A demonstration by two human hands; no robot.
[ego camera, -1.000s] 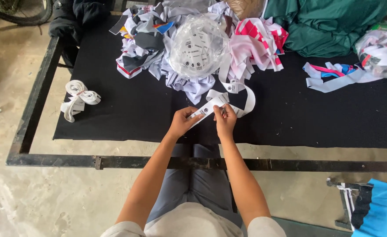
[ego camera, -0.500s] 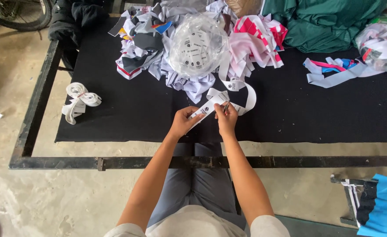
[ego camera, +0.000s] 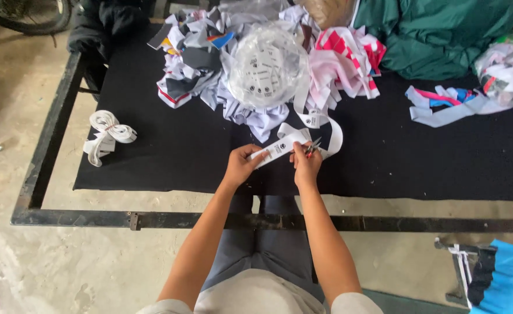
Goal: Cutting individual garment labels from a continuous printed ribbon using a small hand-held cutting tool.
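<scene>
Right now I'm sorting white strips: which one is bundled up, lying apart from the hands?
The looped white bundle lying alone at the black cloth's left edge, far from the hands.

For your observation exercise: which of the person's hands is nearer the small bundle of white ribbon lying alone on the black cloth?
Left. The left hand is right of the bundle; the right hand is farther right.

I'm in a rough garment workshop: bare concrete floor (ego camera: 47, 273), my black cloth-covered metal-framed worktable (ego camera: 169, 157), fabric scraps (ego camera: 204, 64) heaped along its far edge, green cloth (ego camera: 442, 35) at the far right corner.
</scene>
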